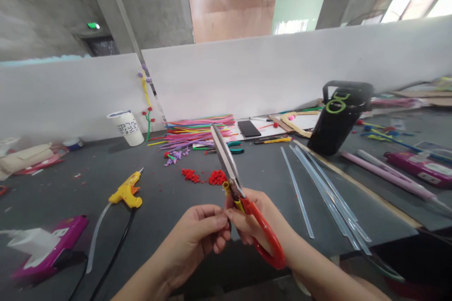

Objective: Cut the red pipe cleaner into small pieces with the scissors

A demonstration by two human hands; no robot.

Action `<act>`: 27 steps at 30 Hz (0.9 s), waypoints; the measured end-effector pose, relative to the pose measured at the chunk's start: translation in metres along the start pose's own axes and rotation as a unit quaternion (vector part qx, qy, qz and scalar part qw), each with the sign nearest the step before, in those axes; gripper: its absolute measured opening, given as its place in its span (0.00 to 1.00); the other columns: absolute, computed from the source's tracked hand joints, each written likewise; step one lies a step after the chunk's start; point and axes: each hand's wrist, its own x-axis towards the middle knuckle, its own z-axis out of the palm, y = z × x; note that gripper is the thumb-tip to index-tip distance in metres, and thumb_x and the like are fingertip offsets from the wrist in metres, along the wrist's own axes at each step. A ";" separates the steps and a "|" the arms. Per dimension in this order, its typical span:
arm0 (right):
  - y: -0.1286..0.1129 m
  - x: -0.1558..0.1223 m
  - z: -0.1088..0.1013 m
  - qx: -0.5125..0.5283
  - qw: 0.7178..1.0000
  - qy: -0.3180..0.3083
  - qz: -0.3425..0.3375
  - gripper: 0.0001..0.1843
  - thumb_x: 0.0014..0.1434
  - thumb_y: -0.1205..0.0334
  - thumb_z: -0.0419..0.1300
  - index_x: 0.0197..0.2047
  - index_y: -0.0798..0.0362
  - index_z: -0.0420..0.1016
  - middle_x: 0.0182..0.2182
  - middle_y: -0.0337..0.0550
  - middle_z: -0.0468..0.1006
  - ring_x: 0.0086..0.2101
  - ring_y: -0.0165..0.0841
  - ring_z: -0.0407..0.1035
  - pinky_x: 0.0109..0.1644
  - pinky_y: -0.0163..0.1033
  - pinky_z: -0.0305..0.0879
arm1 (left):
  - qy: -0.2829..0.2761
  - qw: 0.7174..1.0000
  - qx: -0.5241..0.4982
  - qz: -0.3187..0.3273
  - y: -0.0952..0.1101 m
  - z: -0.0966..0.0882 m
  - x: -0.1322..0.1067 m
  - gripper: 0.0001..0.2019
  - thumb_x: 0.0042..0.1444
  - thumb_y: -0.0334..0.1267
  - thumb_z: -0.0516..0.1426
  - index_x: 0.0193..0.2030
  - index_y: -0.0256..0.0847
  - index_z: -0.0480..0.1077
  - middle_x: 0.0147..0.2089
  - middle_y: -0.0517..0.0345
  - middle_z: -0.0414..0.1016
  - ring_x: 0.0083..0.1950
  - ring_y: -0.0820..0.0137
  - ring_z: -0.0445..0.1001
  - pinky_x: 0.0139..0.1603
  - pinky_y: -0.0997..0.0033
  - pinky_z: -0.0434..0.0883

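Red-handled scissors (263,230) rest in my right hand (259,214), their blades pointing up and away and nearly closed. Beside the scissors' pivot shows a short yellow piece with a curled end (226,188), also at my right hand. My left hand (208,225) is closed in a pinch, its fingertips meeting the right hand's; whatever lies between them is hidden. Just beyond the hands, two small heaps of red snippets (190,175) lie on the dark table (169,197). Farther back are purple snippets (174,156).
To the left lies a yellow glue gun (127,190) with its cord, near a purple power strip (52,249). Colored pipe cleaners (197,131) and a phone (249,128) are at the back. Clear glue sticks (328,193) and a black bottle (335,120) stand right.
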 end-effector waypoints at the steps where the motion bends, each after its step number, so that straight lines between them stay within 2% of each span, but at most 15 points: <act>1: -0.001 0.000 0.000 0.002 1.000 0.009 -0.002 0.02 0.43 0.64 0.52 0.23 0.53 0.61 0.10 0.28 0.61 0.10 0.20 0.52 0.13 0.26 0.49 | -0.001 1.000 0.018 0.005 0.000 -0.001 0.000 0.06 0.46 0.32 0.57 0.22 0.33 0.67 0.19 0.61 0.66 0.18 0.82 0.60 0.20 0.82 0.57; 3: -0.002 0.001 -0.002 0.003 1.000 0.027 -0.007 0.03 0.43 0.63 0.51 0.23 0.53 0.61 0.08 0.27 0.58 0.10 0.21 0.52 0.13 0.27 0.49 | 0.004 0.997 0.081 0.017 0.002 -0.003 0.000 0.06 0.45 0.32 0.56 0.20 0.34 0.66 0.18 0.61 0.65 0.18 0.80 0.60 0.20 0.81 0.57; 6: -0.001 0.002 -0.005 -0.005 0.999 0.040 -0.009 0.04 0.44 0.63 0.52 0.22 0.53 0.60 0.06 0.25 0.55 0.09 0.21 0.51 0.13 0.27 0.49 | 0.040 0.980 0.190 0.039 0.004 -0.006 0.001 0.16 0.50 0.39 0.52 0.15 0.35 0.63 0.14 0.63 0.62 0.16 0.80 0.58 0.19 0.79 0.56; 8: 0.002 0.003 -0.005 -0.018 0.999 0.051 -0.008 0.04 0.45 0.63 0.52 0.22 0.53 0.60 0.06 0.26 0.55 0.09 0.21 0.51 0.13 0.27 0.49 | 0.062 0.973 0.216 0.058 0.004 -0.006 0.002 0.16 0.51 0.42 0.52 0.16 0.35 0.64 0.15 0.63 0.62 0.17 0.79 0.59 0.20 0.78 0.57; 12: 0.005 0.004 -0.002 -0.025 0.998 0.057 0.005 0.03 0.45 0.65 0.52 0.21 0.53 0.60 0.07 0.26 0.56 0.09 0.21 0.51 0.13 0.26 0.49 | 0.083 0.974 0.192 0.091 0.004 -0.003 0.002 0.06 0.44 0.36 0.58 0.25 0.35 0.69 0.20 0.62 0.66 0.23 0.76 0.62 0.26 0.76 0.60; 15: 0.004 0.003 -0.001 -0.021 0.998 0.051 0.008 0.04 0.45 0.64 0.53 0.22 0.53 0.60 0.07 0.26 0.55 0.10 0.21 0.51 0.13 0.26 0.49 | 0.089 0.978 0.165 0.095 0.004 -0.002 0.001 0.05 0.44 0.34 0.58 0.23 0.35 0.69 0.19 0.62 0.67 0.22 0.77 0.62 0.26 0.77 0.60; 21: 0.002 0.002 -0.005 -0.012 0.999 0.042 -0.016 0.07 0.49 0.60 0.51 0.26 0.54 0.63 0.07 0.26 0.56 0.10 0.22 0.51 0.14 0.27 0.49 | 0.093 0.994 0.027 0.054 0.005 -0.004 -0.001 0.02 0.44 0.31 0.58 0.26 0.35 0.70 0.23 0.59 0.71 0.24 0.78 0.66 0.27 0.79 0.63; 27: 0.001 0.001 0.000 -0.034 0.998 0.049 0.000 0.05 0.47 0.61 0.53 0.23 0.53 0.62 0.08 0.27 0.57 0.10 0.22 0.52 0.14 0.27 0.49 | 0.072 0.996 0.029 0.049 0.004 -0.003 -0.001 0.03 0.45 0.30 0.58 0.24 0.33 0.70 0.23 0.58 0.71 0.23 0.79 0.66 0.24 0.80 0.62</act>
